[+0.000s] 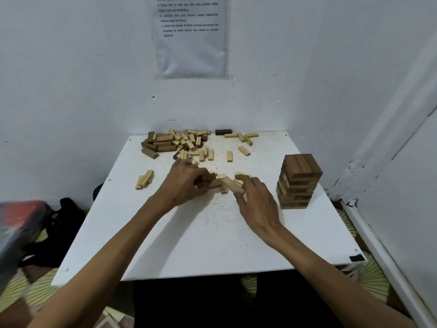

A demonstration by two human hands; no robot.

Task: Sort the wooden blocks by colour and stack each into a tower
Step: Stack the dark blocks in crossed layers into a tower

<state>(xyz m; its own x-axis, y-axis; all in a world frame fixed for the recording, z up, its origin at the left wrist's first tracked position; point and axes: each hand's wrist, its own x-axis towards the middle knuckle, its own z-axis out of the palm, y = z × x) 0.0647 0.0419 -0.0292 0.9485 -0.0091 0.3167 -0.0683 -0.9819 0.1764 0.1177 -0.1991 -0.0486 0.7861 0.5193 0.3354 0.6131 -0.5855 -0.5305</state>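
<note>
A tower of brown blocks stands at the right of the white table. A mixed pile of pale and brown blocks lies at the far edge. At the table's middle, my left hand is closed around dark brown blocks. My right hand pinches a pale block between thumb and fingers, right beside the left hand. More small pale blocks lie under and between both hands, partly hidden.
Two pale blocks lie at the left. A few pale blocks and one dark block sit at the far right edge. Walls close in behind and to the right. A dark bag lies on the floor at left.
</note>
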